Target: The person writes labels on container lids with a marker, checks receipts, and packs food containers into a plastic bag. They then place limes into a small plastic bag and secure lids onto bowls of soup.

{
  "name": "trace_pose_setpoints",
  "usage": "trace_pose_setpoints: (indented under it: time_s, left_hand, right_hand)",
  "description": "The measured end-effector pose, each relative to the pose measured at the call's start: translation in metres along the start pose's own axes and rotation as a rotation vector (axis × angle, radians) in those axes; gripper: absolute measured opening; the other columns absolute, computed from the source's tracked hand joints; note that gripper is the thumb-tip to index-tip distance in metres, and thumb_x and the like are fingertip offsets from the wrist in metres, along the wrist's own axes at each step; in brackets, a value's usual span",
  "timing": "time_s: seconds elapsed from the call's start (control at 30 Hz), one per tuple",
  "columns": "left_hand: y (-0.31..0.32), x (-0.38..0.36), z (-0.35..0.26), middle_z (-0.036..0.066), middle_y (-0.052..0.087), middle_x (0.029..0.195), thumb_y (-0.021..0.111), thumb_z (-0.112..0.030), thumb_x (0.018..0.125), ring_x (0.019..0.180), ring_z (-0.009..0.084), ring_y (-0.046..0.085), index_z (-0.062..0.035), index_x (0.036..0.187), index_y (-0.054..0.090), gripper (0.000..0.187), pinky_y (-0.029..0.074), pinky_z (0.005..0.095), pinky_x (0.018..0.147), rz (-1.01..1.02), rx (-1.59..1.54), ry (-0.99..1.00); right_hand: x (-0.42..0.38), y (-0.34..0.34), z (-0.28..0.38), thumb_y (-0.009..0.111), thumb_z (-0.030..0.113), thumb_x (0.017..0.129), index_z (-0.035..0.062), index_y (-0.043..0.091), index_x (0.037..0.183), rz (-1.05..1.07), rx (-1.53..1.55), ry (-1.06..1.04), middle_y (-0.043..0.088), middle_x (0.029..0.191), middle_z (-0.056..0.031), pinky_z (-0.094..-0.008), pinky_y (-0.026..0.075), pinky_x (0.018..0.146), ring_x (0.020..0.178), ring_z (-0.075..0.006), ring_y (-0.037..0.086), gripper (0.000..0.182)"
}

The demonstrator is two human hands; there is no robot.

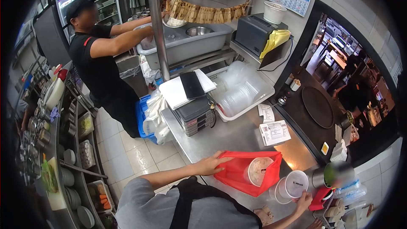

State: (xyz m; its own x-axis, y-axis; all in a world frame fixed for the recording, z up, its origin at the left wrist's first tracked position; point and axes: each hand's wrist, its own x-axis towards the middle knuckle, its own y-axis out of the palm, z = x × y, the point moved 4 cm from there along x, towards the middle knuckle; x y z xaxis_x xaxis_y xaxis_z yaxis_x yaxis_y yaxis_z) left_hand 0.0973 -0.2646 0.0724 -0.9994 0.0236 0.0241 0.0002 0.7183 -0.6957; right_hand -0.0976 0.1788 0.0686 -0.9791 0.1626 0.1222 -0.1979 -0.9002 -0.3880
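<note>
My left hand (207, 164) grips the left edge of a red bag (227, 182) and holds its mouth open on the steel counter. Inside the bag stands a round lidded tub (260, 171) with pale contents and a small dark label. To the right, my right hand (303, 202) has its fingers closed on the side of a white lidded tub (296, 183). Another clear, whitish tub (278, 191) sits close beside it, partly hidden behind it.
A white basket (266, 92) of clear plastic containers, order slips (274, 132), and a drawer box (193, 116) topped by a notebook and phone are on the counter (237, 138). A co-worker (104, 68) reaches into a grey sink (186, 44). A pass window opens at right.
</note>
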Motion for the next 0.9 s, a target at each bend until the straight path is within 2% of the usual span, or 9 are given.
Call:
trace_pose_setpoints:
  time_s: [0.2, 0.33, 0.43, 0.53, 0.63, 0.73, 0.8, 0.87, 0.9]
  left_hand:
    - [-0.02, 0.0, -0.016, 0.022, 0.025, 0.137, 0.054, 0.0, 0.075, 0.117, 0.0387, 0.042, -0.0264, 0.14, 0.022, 0.077, 0.043, 0.0384, 0.093, -0.059, -0.075, -0.033]
    - [-0.01, 0.003, -0.006, 0.023, 0.027, 0.135, 0.055, 0.001, 0.074, 0.115, 0.0406, 0.042, -0.0245, 0.14, 0.024, 0.078, 0.045, 0.0371, 0.089, -0.116, -0.063, 0.011]
    - [-0.018, 0.002, -0.027, 0.022, 0.029, 0.134, 0.058, 0.004, 0.072, 0.115, 0.037, 0.042, -0.0189, 0.14, 0.026, 0.079, 0.046, 0.0375, 0.086, -0.093, -0.123, 0.057]
    - [-0.012, 0.005, -0.021, 0.021, 0.032, 0.131, 0.06, 0.004, 0.07, 0.109, 0.0335, 0.047, -0.0152, 0.14, 0.028, 0.079, 0.047, 0.0328, 0.081, -0.18, 0.011, 0.132]
    - [-0.009, 0.007, -0.024, 0.017, 0.036, 0.129, 0.058, 0.006, 0.072, 0.118, 0.0317, 0.041, -0.0129, 0.141, 0.022, 0.08, 0.034, 0.0371, 0.099, -0.168, -0.161, -0.011]
    - [0.003, 0.004, -0.007, 0.017, 0.033, 0.13, 0.062, -0.001, 0.078, 0.096, 0.025, 0.056, -0.0153, 0.144, 0.011, 0.085, 0.046, 0.0337, 0.081, -0.294, -0.65, -0.125]
    - [0.006, -0.001, 0.002, 0.014, 0.041, 0.125, 0.057, -0.02, 0.087, 0.098, 0.0225, 0.055, -0.0131, 0.143, 0.005, 0.076, 0.046, 0.0364, 0.082, -0.25, -0.853, -0.3]
    - [0.015, -0.008, 0.022, 0.014, 0.046, 0.121, 0.052, -0.031, 0.09, 0.098, 0.022, 0.056, -0.0115, 0.143, 0.007, 0.072, 0.046, 0.0358, 0.081, -0.227, -1.132, -0.496]
    - [0.018, -0.009, 0.023, 0.011, 0.052, 0.116, 0.045, -0.041, 0.092, 0.096, 0.0211, 0.057, -0.0105, 0.139, 0.021, 0.061, 0.046, 0.0353, 0.08, -0.205, -1.084, -0.509]
  right_hand:
    - [0.055, 0.041, -0.007, 0.058, 0.018, 0.085, 0.0004, 0.049, 0.068, 0.007, 0.076, -0.243, 0.05, 0.056, -0.004, -0.026, 0.036, 0.038, 0.045, -0.0091, 0.046, 0.026]
    - [0.081, 0.093, -0.013, 0.061, 0.025, 0.082, 0.0035, 0.06, 0.076, -0.003, 0.014, -0.016, 0.056, 0.062, -0.0034, -0.0269, 0.038, 0.044, 0.051, -0.01, 0.048, 0.023]
    - [0.076, 0.113, 0.001, 0.061, 0.03, 0.08, 0.0046, 0.06, 0.072, 0.078, -0.131, -0.034, 0.054, 0.061, -0.0028, -0.0302, 0.041, 0.052, 0.056, -0.0131, 0.05, 0.026]
    - [0.082, 0.129, -0.016, 0.061, 0.041, 0.077, 0.0032, 0.062, 0.072, 0.131, -0.377, -0.021, 0.061, 0.067, -0.0116, -0.0354, 0.045, 0.061, 0.064, -0.0226, 0.059, 0.038]
    - [0.069, 0.122, -0.031, 0.06, 0.042, 0.077, 0.0041, 0.065, 0.08, 0.02, -0.473, -0.02, 0.064, 0.076, -0.0153, -0.0353, 0.047, 0.068, 0.073, -0.0297, 0.062, 0.038]
    - [0.046, 0.089, -0.016, 0.06, 0.038, 0.079, 0.005, 0.066, 0.086, -0.097, -0.379, -0.073, 0.065, 0.083, -0.0163, -0.0351, 0.047, 0.07, 0.077, -0.0325, 0.063, 0.034]
    - [0.026, 0.049, -0.018, 0.061, 0.033, 0.08, 0.004, 0.066, 0.087, -0.269, -0.428, -0.217, 0.065, 0.085, -0.0165, -0.0357, 0.047, 0.07, 0.077, -0.0331, 0.063, 0.031]
    - [0.005, 0.029, -0.041, 0.061, 0.036, 0.08, 0.0004, 0.062, 0.102, -0.086, -0.534, 0.033, 0.066, 0.087, -0.0153, -0.042, 0.05, 0.07, 0.079, -0.0313, 0.064, 0.042]
    - [-0.004, 0.025, -0.048, 0.061, 0.033, 0.08, -0.0007, 0.061, 0.101, -0.056, -0.42, 0.118, 0.065, 0.085, -0.0156, -0.04, 0.051, 0.065, 0.075, -0.0295, 0.064, 0.04]
